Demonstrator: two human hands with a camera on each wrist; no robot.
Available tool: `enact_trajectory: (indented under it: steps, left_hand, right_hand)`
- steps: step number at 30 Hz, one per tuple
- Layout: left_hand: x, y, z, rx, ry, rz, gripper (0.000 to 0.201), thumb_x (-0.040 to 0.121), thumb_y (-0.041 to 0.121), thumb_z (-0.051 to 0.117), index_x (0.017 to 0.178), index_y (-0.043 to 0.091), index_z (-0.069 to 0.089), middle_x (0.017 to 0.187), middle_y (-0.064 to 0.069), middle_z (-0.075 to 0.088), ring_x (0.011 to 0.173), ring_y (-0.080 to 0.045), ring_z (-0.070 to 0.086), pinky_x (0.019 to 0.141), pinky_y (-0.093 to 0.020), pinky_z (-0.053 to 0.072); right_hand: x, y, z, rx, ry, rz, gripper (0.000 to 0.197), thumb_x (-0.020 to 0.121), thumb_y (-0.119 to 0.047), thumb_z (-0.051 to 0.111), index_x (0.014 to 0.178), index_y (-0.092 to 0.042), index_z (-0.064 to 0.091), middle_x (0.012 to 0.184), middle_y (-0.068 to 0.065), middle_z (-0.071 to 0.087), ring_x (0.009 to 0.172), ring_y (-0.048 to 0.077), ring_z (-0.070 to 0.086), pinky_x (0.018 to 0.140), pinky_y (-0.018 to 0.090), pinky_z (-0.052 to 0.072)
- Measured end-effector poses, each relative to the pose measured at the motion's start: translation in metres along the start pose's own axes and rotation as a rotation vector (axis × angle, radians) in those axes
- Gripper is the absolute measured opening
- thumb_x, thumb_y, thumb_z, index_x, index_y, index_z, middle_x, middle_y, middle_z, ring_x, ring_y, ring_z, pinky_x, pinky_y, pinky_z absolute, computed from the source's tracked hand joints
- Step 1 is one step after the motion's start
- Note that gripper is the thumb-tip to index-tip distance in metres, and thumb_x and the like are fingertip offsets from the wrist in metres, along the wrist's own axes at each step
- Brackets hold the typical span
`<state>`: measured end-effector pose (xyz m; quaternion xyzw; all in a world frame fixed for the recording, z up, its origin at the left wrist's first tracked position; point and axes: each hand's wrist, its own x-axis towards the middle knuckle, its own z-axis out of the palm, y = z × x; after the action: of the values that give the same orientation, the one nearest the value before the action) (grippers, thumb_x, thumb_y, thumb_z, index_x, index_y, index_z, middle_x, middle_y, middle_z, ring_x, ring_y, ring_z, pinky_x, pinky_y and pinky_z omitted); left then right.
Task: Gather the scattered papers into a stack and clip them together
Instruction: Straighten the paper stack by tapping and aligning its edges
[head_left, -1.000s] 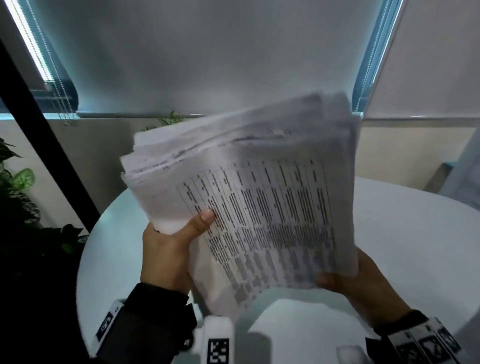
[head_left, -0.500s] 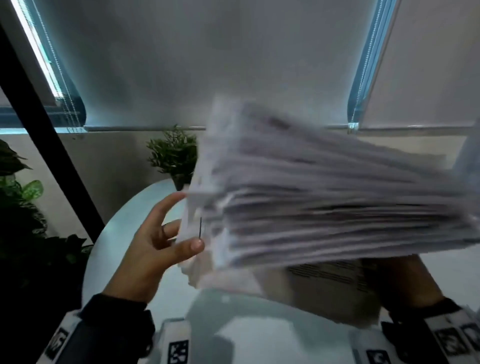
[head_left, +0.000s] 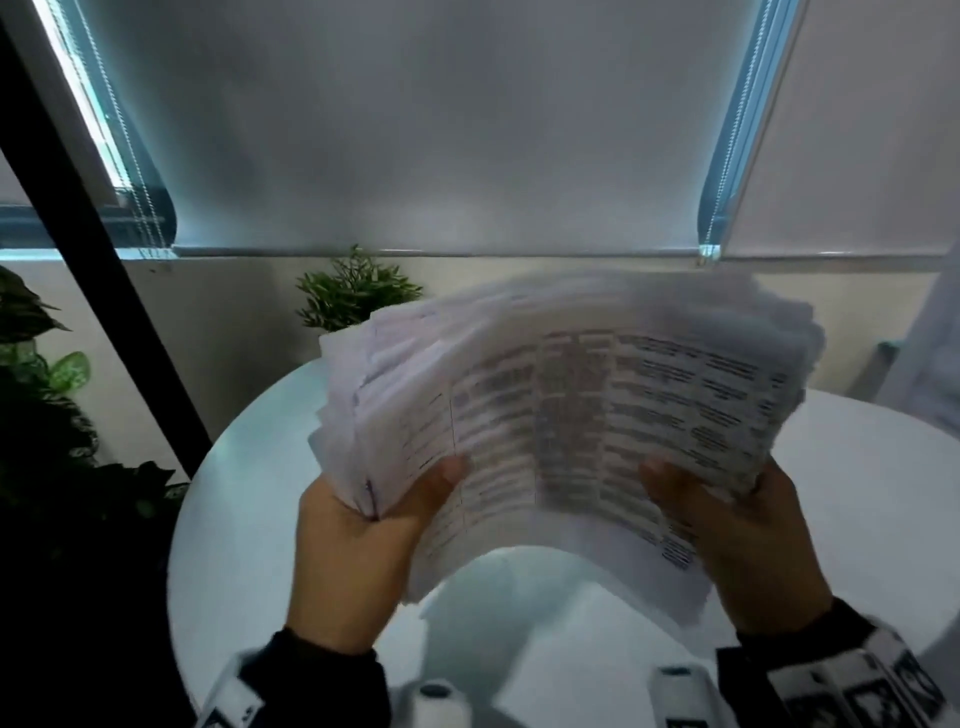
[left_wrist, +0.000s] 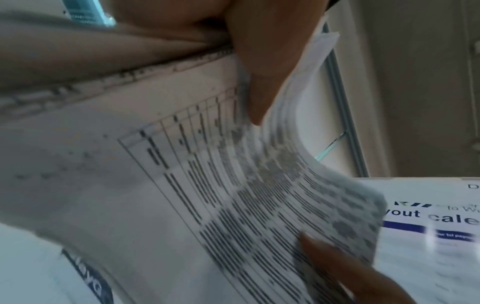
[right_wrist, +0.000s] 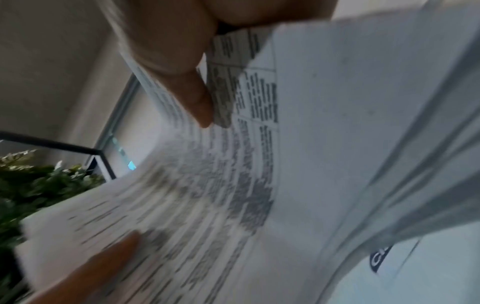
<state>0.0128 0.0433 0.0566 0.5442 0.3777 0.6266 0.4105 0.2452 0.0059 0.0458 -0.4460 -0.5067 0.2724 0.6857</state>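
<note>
A thick, uneven stack of printed papers (head_left: 571, 415) is held up above the round white table (head_left: 249, 493), bowed, with a table-printed sheet facing me. My left hand (head_left: 395, 499) grips its lower left corner, thumb on top. My right hand (head_left: 717, 499) grips the lower right edge the same way. The left wrist view shows my left thumb (left_wrist: 259, 72) pressing on the stack (left_wrist: 207, 185). The right wrist view shows my right thumb (right_wrist: 187, 82) on the fanned sheets (right_wrist: 233, 185). A sheet with blue print (left_wrist: 428, 218) lies on the table under the stack. No clip is in view.
A small potted plant (head_left: 358, 296) stands at the table's far edge, just behind the stack. A larger leafy plant (head_left: 41, 389) and a slanted black post (head_left: 93, 249) are to the left of the table. Drawn window blinds fill the background.
Half a second ago the stack was edge-on in my right hand, with my left hand open beside it. Now both hands grip it and its printed face is turned toward me.
</note>
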Motion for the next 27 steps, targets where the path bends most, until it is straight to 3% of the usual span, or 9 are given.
enact_trajectory:
  steps: [2,5,7,9,11,17,22,24,27]
  left_hand:
    - [0.006,-0.004,-0.02,0.025,-0.079,0.005,0.055,0.052,0.025,0.091,0.103,0.02,0.068,0.089,0.006,0.076,0.067,-0.009,0.069,0.054,-0.016,0.052]
    - [0.004,-0.02,-0.034,0.045,-0.186,-0.075,0.091,0.035,0.05,0.09,0.114,0.015,0.062,0.104,-0.002,0.074,0.094,-0.017,0.071,0.07,-0.021,0.056]
    - [-0.002,-0.031,-0.032,0.016,-0.175,-0.137,0.1,0.032,0.053,0.091,0.117,0.009,0.059,0.103,-0.008,0.074,0.095,-0.025,0.071,0.07,-0.027,0.057]
    - [-0.007,-0.035,-0.029,-0.011,-0.127,-0.133,0.097,0.033,0.046,0.092,0.116,0.008,0.059,0.099,-0.008,0.074,0.09,-0.024,0.072,0.067,-0.026,0.058]
    - [-0.009,-0.024,-0.026,0.064,-0.063,-0.04,0.086,0.04,0.034,0.093,0.114,0.006,0.06,0.097,-0.006,0.073,0.087,-0.011,0.071,0.065,-0.016,0.055]
    - [-0.006,0.015,-0.002,0.082,0.085,0.257,0.058,0.059,0.023,0.089,0.102,0.045,0.056,0.099,0.025,0.069,0.091,0.006,0.066,0.071,-0.011,0.053]
    - [0.005,-0.004,-0.012,0.142,-0.117,0.104,0.078,0.052,0.037,0.084,0.116,0.056,0.045,0.114,0.035,0.057,0.107,0.01,0.056,0.084,-0.012,0.049]
    - [0.018,-0.022,-0.022,0.111,-0.099,0.028,0.085,0.046,0.036,0.086,0.121,0.041,0.046,0.112,0.03,0.06,0.104,0.008,0.059,0.079,-0.01,0.05]
    - [0.033,-0.035,-0.024,0.076,-0.102,-0.014,0.081,0.051,0.024,0.089,0.123,0.021,0.051,0.109,0.013,0.068,0.098,0.0,0.066,0.072,-0.01,0.051]
  right_hand:
    - [-0.005,0.004,-0.016,0.046,-0.096,0.08,0.054,0.066,-0.02,0.079,0.117,-0.016,0.062,0.107,0.001,0.072,0.097,0.018,0.069,0.073,0.026,0.057]
    - [-0.019,0.012,-0.023,0.065,-0.129,0.22,0.061,0.041,-0.031,0.094,0.097,-0.017,0.072,0.097,0.014,0.073,0.085,0.026,0.071,0.064,0.03,0.057]
    - [-0.027,0.02,-0.02,0.118,-0.106,0.264,0.045,0.054,-0.015,0.086,0.095,-0.007,0.071,0.093,0.017,0.073,0.085,0.035,0.07,0.062,0.032,0.057]
    - [-0.032,0.026,-0.016,0.107,-0.033,0.237,0.058,0.056,-0.016,0.086,0.107,0.0,0.063,0.096,0.017,0.073,0.089,0.038,0.069,0.064,0.034,0.058]
    - [-0.032,0.022,-0.012,0.047,0.061,0.142,0.082,0.045,-0.034,0.092,0.112,0.001,0.061,0.098,0.012,0.073,0.089,0.03,0.07,0.066,0.031,0.058]
    - [-0.02,-0.021,0.011,-0.24,0.149,-0.183,0.053,0.068,-0.02,0.071,0.117,-0.03,0.054,0.106,-0.036,0.062,0.099,-0.017,0.057,0.081,0.002,0.043]
    - [-0.014,0.014,0.006,0.019,-0.002,0.053,0.097,0.049,-0.05,0.087,0.131,-0.019,0.045,0.117,-0.004,0.066,0.107,0.013,0.064,0.083,0.025,0.055]
    - [-0.01,0.032,0.002,0.044,-0.033,0.173,0.104,0.039,-0.053,0.09,0.127,-0.021,0.044,0.114,-0.001,0.067,0.106,0.018,0.065,0.084,0.034,0.056]
    - [-0.003,0.046,0.004,0.017,-0.074,0.202,0.088,0.051,-0.052,0.085,0.126,-0.023,0.048,0.117,0.0,0.067,0.11,0.02,0.063,0.094,0.051,0.049]
